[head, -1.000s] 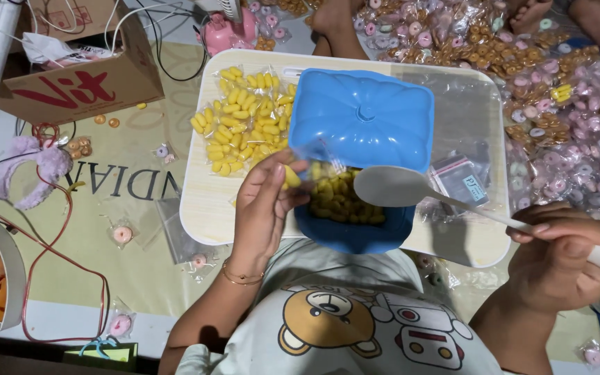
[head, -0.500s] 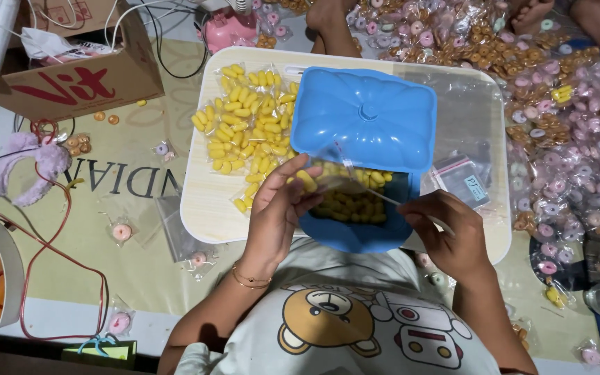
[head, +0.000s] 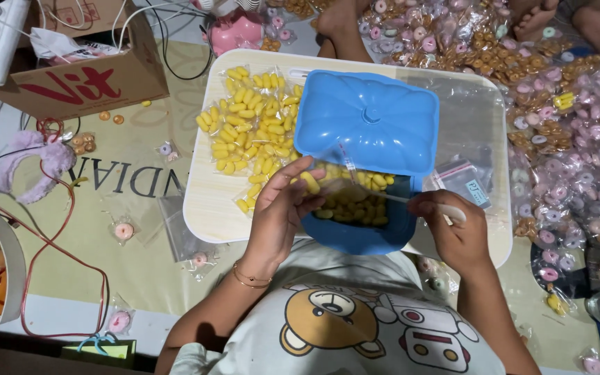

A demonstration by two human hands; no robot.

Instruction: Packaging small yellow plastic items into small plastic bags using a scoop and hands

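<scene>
My left hand [head: 280,212] pinches one edge of a small clear plastic bag [head: 366,189] with yellow candies in it. My right hand [head: 451,232] grips the bag's other edge, and a white scoop handle [head: 455,212] shows in its fingers. The bag hangs over an open blue container [head: 359,239] that holds more yellow candies. The container's blue lid [head: 367,121] lies shifted back over its far half. Loose yellow candies [head: 251,132] are heaped on the white tray [head: 203,208] left of the container.
Small empty clear bags [head: 463,180] lie on the tray's right. Wrapped ring candies [head: 571,139] cover the floor at right. A cardboard box [head: 85,80], a pink headband [head: 36,163] and a red cable [head: 57,250] lie at left. Another person's feet [head: 342,21] are at top.
My right hand came in from the right with the white scoop and took hold of the bag's edge. My left hand stayed at the container's near left corner.
</scene>
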